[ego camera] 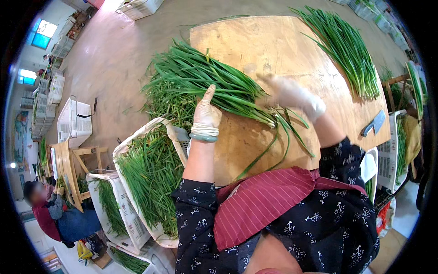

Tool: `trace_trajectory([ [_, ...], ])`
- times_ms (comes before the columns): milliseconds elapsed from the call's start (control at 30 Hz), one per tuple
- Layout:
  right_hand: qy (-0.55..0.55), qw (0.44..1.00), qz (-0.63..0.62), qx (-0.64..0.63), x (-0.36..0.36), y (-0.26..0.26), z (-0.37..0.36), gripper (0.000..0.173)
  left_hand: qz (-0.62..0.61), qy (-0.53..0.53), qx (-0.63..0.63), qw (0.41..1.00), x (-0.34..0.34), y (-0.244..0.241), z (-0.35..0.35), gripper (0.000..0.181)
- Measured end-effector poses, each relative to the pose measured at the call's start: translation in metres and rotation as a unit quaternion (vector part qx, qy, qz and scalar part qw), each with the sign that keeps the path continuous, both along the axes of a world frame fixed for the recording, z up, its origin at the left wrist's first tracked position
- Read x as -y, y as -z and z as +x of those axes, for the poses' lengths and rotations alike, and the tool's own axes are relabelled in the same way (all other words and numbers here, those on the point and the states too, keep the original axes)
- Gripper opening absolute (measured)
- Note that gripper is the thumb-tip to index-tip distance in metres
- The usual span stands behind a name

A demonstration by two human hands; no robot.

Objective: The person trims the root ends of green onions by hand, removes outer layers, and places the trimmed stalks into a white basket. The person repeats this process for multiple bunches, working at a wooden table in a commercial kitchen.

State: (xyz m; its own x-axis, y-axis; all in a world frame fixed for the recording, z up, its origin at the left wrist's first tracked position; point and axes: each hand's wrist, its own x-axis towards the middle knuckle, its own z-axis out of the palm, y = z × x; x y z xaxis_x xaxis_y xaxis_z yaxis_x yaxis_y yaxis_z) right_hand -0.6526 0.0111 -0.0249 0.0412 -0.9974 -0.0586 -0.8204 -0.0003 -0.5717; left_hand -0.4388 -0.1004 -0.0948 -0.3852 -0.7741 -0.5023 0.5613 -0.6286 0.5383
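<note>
My left hand [208, 111], in a pale glove with a band at the wrist, grips a bunch of garlic chives [219, 78] over the left part of the wooden board [249, 150]. Its thumb lies over the stems; the fingers beneath are hidden. My right hand [294, 94], gloved and blurred, is just right of the bunch's stem ends, and its finger positions are not clear. Some loose chives [284, 137] lie below the stem ends. Another bunch of chives [352, 54] rests along the board's right side, stems towards me, above a cleaver [374, 123] with a dark handle.
White crates of chives [150, 178] stand at my left, with a heap of cut leaves [174, 106] by the board's left edge. More crates [388, 150] stand at the right. A co-worker [51, 212] is at another wooden table [65, 167] far left.
</note>
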Motion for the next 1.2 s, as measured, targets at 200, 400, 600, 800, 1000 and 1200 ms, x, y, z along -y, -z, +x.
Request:
trace_trajectory([
  [200, 0.102, 0.935, 0.269, 0.209, 0.098, 0.018, -0.025, 0.067, 0.049, 0.03, -0.05, 0.997, 0.006, -0.005, 0.002, 0.023],
  [400, -0.026, 0.943, 0.239, 0.23, 0.1, 0.012, 0.05, 0.069, 0.061, 0.04, -0.055, 0.996, 0.011, -0.012, 0.006, 0.037],
  [600, -0.038, 0.934, 0.037, 0.354, 0.077, -0.005, 0.071, 0.062, -0.128, -0.003, 0.005, 0.992, 0.008, -0.045, 0.007, 0.038],
  [800, -0.04, 0.908, -0.189, 0.371, 0.073, -0.068, 0.074, 0.069, -0.339, -0.042, 0.052, 0.938, 0.001, -0.142, 0.001, 0.039],
  [1000, -0.089, 0.861, -0.184, 0.466, 0.069, -0.08, 0.059, 0.079, -0.44, 0.037, 0.058, 0.895, -0.008, -0.163, 0.003, 0.043],
  [1200, -0.088, 0.895, -0.141, 0.415, 0.061, -0.096, 0.048, 0.074, -0.478, 0.096, 0.083, 0.869, -0.007, -0.175, 0.005, 0.042],
])
